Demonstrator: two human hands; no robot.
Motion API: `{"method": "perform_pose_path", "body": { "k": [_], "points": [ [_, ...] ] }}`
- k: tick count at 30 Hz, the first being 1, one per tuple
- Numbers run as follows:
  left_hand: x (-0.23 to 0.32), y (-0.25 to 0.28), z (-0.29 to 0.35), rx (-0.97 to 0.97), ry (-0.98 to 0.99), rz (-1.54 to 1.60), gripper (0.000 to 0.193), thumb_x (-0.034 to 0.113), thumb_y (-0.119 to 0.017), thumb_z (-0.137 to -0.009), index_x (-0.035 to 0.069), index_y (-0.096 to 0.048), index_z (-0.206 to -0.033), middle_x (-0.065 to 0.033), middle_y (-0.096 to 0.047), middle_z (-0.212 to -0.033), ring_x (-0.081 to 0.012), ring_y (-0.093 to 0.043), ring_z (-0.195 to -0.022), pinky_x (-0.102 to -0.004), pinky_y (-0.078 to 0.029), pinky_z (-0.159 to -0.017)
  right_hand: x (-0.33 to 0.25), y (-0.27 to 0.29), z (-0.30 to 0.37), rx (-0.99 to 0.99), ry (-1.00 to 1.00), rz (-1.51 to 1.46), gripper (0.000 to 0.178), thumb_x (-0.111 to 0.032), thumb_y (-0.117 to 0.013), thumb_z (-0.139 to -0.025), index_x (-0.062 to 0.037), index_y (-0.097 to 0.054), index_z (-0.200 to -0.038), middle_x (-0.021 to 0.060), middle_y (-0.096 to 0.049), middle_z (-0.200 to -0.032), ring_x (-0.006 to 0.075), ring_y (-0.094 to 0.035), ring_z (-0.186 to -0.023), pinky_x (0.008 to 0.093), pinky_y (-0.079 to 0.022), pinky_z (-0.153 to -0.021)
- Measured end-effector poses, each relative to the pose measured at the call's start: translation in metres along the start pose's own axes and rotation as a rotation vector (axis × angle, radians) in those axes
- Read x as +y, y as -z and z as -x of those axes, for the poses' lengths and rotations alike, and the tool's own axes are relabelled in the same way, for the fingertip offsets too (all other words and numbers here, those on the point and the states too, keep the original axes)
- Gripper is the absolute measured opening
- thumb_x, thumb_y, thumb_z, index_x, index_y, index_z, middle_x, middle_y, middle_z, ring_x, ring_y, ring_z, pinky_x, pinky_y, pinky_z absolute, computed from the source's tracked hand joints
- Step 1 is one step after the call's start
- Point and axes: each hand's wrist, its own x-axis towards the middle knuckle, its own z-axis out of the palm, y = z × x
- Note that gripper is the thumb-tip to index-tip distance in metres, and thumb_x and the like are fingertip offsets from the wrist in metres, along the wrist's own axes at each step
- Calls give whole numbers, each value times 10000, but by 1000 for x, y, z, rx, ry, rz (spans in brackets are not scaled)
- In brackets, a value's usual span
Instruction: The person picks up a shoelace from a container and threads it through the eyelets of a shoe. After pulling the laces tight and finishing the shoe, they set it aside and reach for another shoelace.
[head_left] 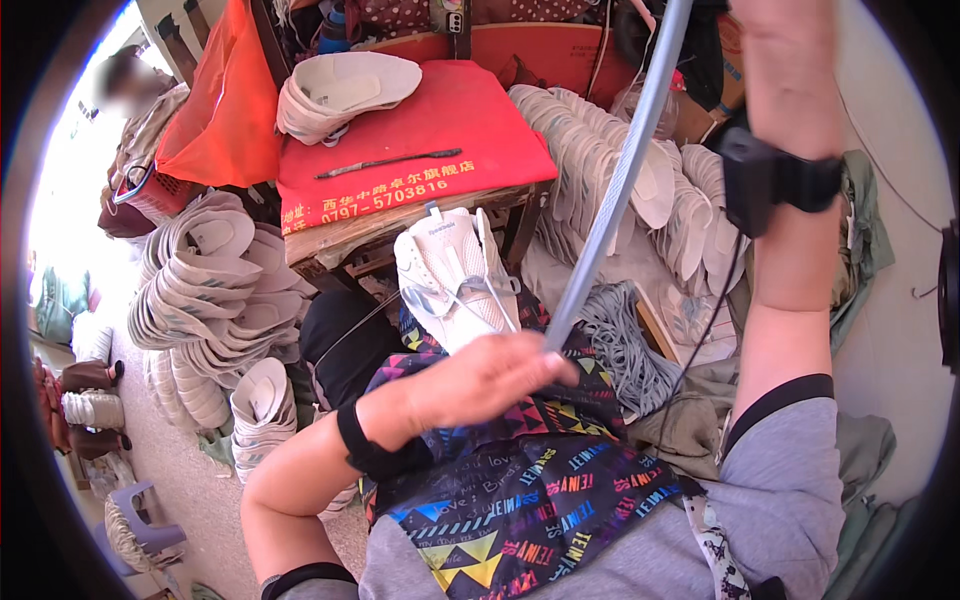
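Observation:
A blue-grey shoelace (612, 195) runs as a straight, slanting line from my left hand up past the top edge. My left hand (490, 382) is closed on its lower end, fingers pressed together and slightly blurred. High at the upper right is my right hand (785, 45), raised, its fingers cut off by the frame, so its hold on the lace cannot be seen. Just beyond my left hand, a white shoe upper (440, 262) rests between my lap and the table edge. Loose blue-grey lacing crosses its front.
A wooden table with a red cover (400, 120) bears stacked shoe uppers (350, 90) and a thin dark tool (388, 163). More stacked uppers stand left (195, 290) and right (590, 150). A bundle of grey-blue laces (630, 350) lies right of my lap. Another person (140, 130) is at far left.

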Motion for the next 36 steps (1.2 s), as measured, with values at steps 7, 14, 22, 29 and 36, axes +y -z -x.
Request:
{"method": "perform_pose_path", "body": {
  "k": [7, 14, 22, 29, 36],
  "points": [
    [59, 86, 26, 734, -163, -270, 405, 223, -363, -1037, 11, -586, -775, -12, -540, -643, -74, -450, -535, -223, -364, -530, 91, 22, 148, -540, -102, 944, 162, -134, -653, -817, -43, -638, -950, 127, -608, -879, 223, -620, -854, 352, -500, -770],
    [-66, 64, 54, 837, 295, -458, 195, 180, -666, -891, -6, -636, -846, -20, -502, -640, -83, -458, -584, -272, -402, -552, 79, 1, 285, -1090, -713, 560, 144, -140, -692, -794, -42, -611, -862, 93, -542, -868, 228, -598, -814, 353, -488, -727],
    [-71, 34, 51, 693, 303, -553, 164, 78, -722, -756, 4, -622, -864, -74, -455, -667, -191, -453, -570, -319, -399, -548, 90, 10, 280, -1151, -973, 416, 148, -156, -679, -771, -36, -602, -814, 85, -543, -770, 233, -583, -697, 371, -471, -627],
    [-78, 52, 40, 1125, 125, -821, 126, 32, -657, -762, 26, -531, -772, -108, -513, -726, -268, -517, -594, -361, -428, -540, 94, 11, 271, -1068, -512, 835, 142, -122, -616, -715, -60, -502, -772, 97, -556, -725, 314, -586, -693, 413, -451, -596],
    [-77, 48, 50, 971, 74, -1008, 146, 55, -665, -744, 34, -521, -736, -122, -525, -706, -342, -548, -610, -413, -443, -555, 96, 16, 283, -936, -510, 824, 121, -118, -620, -746, -60, -529, -801, 95, -559, -728, 293, -585, -673, 396, -461, -600]
  ]
}}
